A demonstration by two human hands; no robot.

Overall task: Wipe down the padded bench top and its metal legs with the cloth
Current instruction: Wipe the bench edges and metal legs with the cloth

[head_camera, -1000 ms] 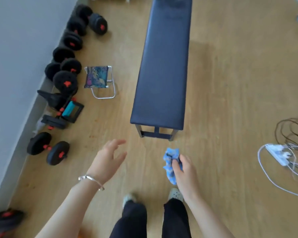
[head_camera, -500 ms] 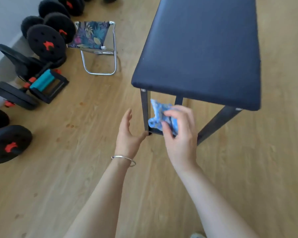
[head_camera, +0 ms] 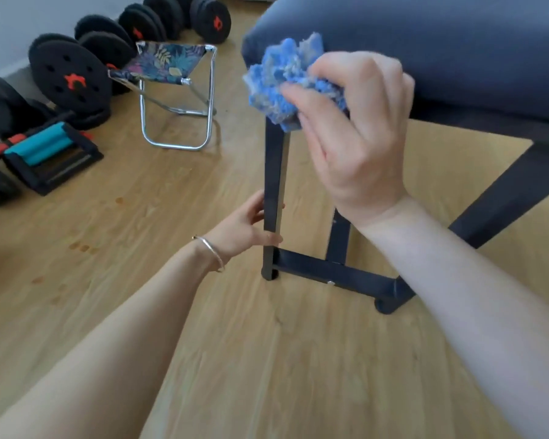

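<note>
I'm seeing the cloth (head_camera: 286, 80) in the upper middle of the frame, a bunched blue-and-grey wad. The right hand (head_camera: 358, 131) has it pinched between curled fingers and thumb, right at the corner where the bench top (head_camera: 425, 42) meets the near leg (head_camera: 274, 185). The hand's blur keeps me from telling how firmly the cloth presses. The bench top is dark navy padding, smooth, filling the upper right. The near leg is a dark square metal tube standing upright at centre. Lower on it, the left hand (head_camera: 244, 226) grips the tube with fingers and thumb wrapped round, a thin bracelet (head_camera: 213, 251) on the wrist. A crossbar (head_camera: 330, 274) runs along the wooden floor (head_camera: 267, 359) from that leg toward the far leg (head_camera: 504, 198), which slants in from the right. The right forearm cuts across that far leg and hides the corner joint. Off to the left there's a small folding stool (head_camera: 178, 90) with a leaf-print seat, near the bench but apart from it. Behind it, a row of black weight plates (head_camera: 70, 80) with red hubs lines the wall. A teal-handled frame (head_camera: 42, 147) lies at the left edge.
</note>
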